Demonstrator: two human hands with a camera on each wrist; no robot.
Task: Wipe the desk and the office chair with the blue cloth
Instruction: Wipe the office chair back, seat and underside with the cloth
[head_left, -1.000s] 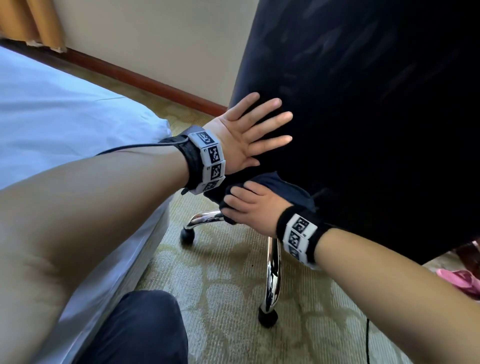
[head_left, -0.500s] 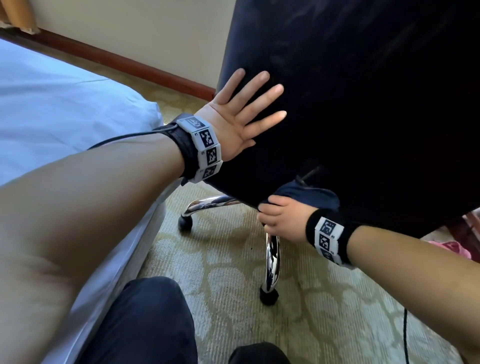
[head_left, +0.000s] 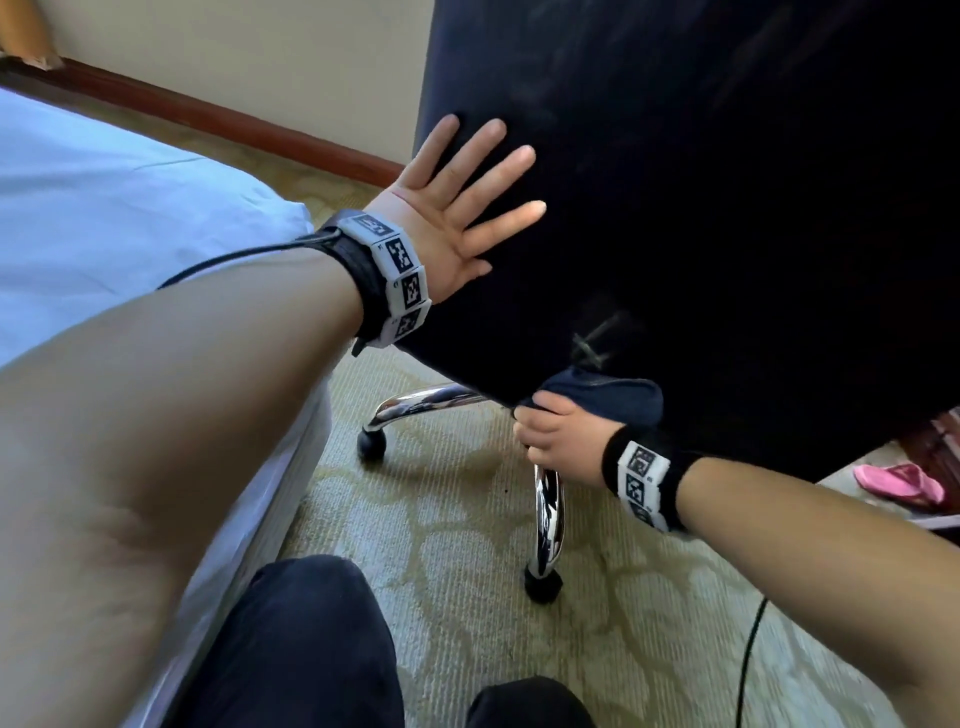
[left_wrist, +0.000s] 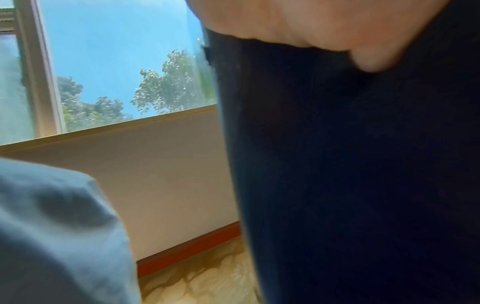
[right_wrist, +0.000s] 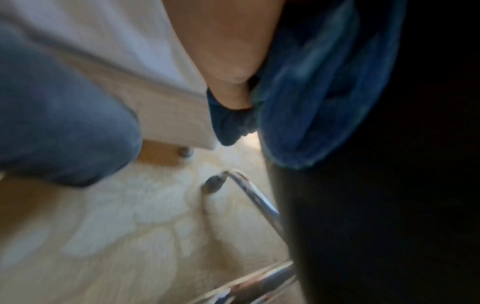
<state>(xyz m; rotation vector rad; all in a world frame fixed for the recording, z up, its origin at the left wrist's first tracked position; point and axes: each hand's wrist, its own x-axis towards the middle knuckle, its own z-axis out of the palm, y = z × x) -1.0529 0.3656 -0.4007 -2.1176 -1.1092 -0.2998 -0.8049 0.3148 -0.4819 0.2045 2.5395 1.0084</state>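
Observation:
The black back of the office chair (head_left: 701, 182) fills the upper right of the head view. My left hand (head_left: 457, 208) lies flat against it with fingers spread and straight. Lower down, at the bottom edge of the chair back, my right hand (head_left: 561, 441) grips the bunched blue cloth (head_left: 608, 392) and holds it against the black surface. In the right wrist view the blue cloth (right_wrist: 324, 92) sits between my thumb and the chair (right_wrist: 389, 185). The left wrist view shows the heel of my left hand (left_wrist: 311, 24) on the chair (left_wrist: 350, 164).
A bed with pale blue sheets (head_left: 114, 208) stands close on the left. The chair's chrome legs (head_left: 548, 509) with black casters (head_left: 543, 587) spread over patterned carpet (head_left: 467, 571). My dark-trousered knees (head_left: 301, 649) are at the bottom. Pink slippers (head_left: 898, 483) lie at the right.
My right hand has slid the blue cloth to the right along the lower edge of the chair back. My left hand has stayed flat on the chair, a little higher.

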